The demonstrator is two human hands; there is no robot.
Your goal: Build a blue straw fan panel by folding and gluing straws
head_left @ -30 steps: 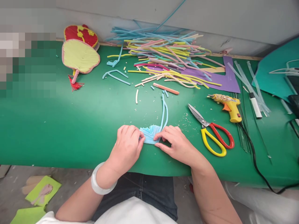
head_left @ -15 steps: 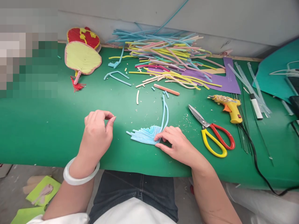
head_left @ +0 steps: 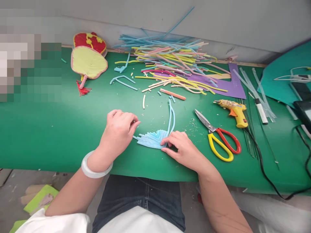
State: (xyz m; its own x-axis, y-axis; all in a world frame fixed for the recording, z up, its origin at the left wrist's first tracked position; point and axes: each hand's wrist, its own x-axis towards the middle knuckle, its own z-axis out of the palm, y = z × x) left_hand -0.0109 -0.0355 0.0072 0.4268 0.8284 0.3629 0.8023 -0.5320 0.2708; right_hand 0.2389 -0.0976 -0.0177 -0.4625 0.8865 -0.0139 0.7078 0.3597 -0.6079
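Observation:
A light-blue fan-shaped piece [head_left: 152, 139] made of pipe cleaners laid side by side lies flat on the green table. Two longer blue stems [head_left: 171, 115] rise from its right end in a narrow loop. My right hand [head_left: 181, 147] grips that right end between thumb and forefinger. Just above the piece's left tip, my left hand [head_left: 121, 129] hovers with thumb and forefinger pinched together; whatever may be between them is too small to make out. A white bangle [head_left: 96, 166] circles my left wrist.
Scissors [head_left: 216, 134], a yellow glue gun [head_left: 236, 111] with a black cord and a white marker-like tube [head_left: 261, 111] lie to the right. Behind is a heap of coloured pipe cleaners [head_left: 170, 58] by purple sheet [head_left: 236, 84]. A yellow-green fan [head_left: 88, 63] lies back left.
My left hand has moved right, close to the left tip of the blue piece, its fingers still pinched. My right hand keeps its place on the piece. The view has shifted slightly.

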